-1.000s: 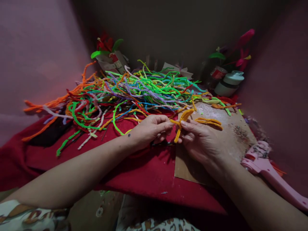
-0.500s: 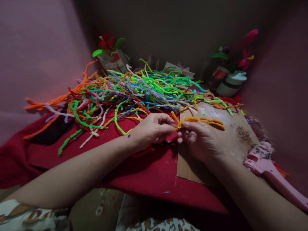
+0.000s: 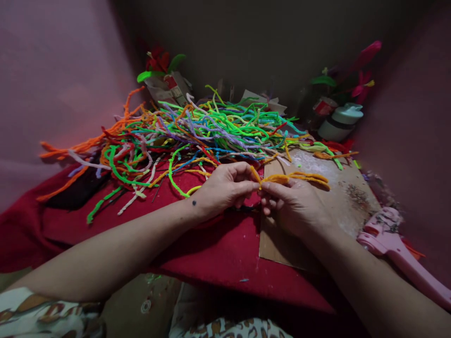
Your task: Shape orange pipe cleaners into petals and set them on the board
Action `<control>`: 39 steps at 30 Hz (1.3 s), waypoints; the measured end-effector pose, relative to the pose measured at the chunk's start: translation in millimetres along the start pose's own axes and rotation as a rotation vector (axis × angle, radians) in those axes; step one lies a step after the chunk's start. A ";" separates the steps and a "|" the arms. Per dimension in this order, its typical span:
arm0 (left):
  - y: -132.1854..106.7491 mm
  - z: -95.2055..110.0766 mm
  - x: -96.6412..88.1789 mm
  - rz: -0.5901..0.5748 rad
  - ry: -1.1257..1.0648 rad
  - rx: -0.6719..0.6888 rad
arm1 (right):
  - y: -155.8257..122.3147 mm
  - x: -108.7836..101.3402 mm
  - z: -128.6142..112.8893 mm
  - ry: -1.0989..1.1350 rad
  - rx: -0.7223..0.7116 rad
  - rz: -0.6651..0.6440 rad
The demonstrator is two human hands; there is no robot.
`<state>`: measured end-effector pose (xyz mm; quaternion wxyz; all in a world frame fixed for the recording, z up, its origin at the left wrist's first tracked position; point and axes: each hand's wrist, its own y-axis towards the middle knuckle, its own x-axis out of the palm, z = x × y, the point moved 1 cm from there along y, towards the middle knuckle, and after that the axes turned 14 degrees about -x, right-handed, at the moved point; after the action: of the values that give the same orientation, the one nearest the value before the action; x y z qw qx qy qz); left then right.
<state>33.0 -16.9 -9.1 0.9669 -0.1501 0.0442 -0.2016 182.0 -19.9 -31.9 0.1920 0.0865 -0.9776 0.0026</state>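
Observation:
Between my two hands is an orange-yellow pipe cleaner (image 3: 310, 176), bent into long narrow loops that point right. My left hand (image 3: 230, 187) pinches its left end between thumb and forefinger, where a short tip sticks up. With thumb and fingers closed, my right hand (image 3: 287, 197) grips it close to that same spot, and the loops run out above the knuckles. The fingertips of both hands nearly touch. A brown cardboard sheet (image 3: 278, 249) lies beneath my right hand, and red cloth (image 3: 211, 249) lies under my left.
A big tangle of coloured pipe cleaners (image 3: 225, 124) spreads behind my hands. On the right rests a pink hot glue gun (image 3: 398, 253). A pale lidded jar (image 3: 338, 123) stands at the back right near pink craft flowers (image 3: 362, 87). Red craft flowers (image 3: 160, 63) stand at the back left.
My left fingers have closed in tighter beside the right fingertips on the orange-yellow pipe cleaner. Its short upright tip now leans against the left fingers. The view has shifted slightly.

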 end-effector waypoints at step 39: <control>-4.5 0.0 -11.8 0.432 1.009 0.856 | 0.0 -1.0 -2.5 0.237 0.127 -0.068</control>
<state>20.6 -16.1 -7.4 0.8208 0.3683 0.4338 -0.0496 183.9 -19.6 -30.0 0.3003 0.1306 -0.9424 0.0680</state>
